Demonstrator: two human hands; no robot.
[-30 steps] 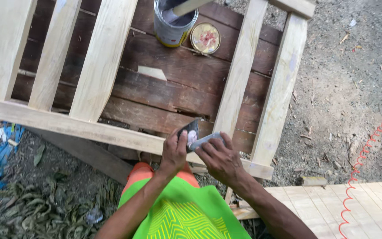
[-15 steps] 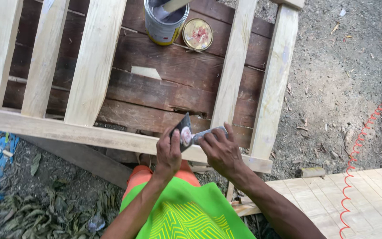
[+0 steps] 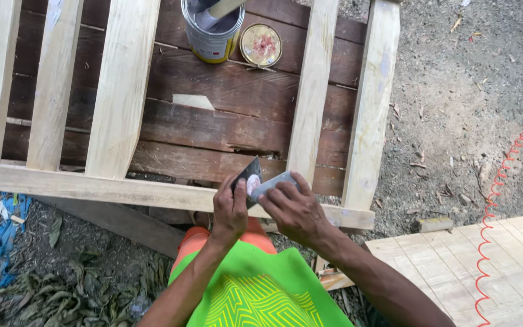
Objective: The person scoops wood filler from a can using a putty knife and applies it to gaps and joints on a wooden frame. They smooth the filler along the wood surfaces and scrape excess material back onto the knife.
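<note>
Here both hands (image 3: 261,209) grip two scrapers (image 3: 260,181); the open can (image 3: 212,33) holds grey putty.

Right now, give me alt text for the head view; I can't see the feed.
Both hands meet over a pale wooden frame: the left hand holds a dark scraper blade, the right hand a grey one against it. Beyond, on dark planks, stand an open paint can and its lid.
</note>
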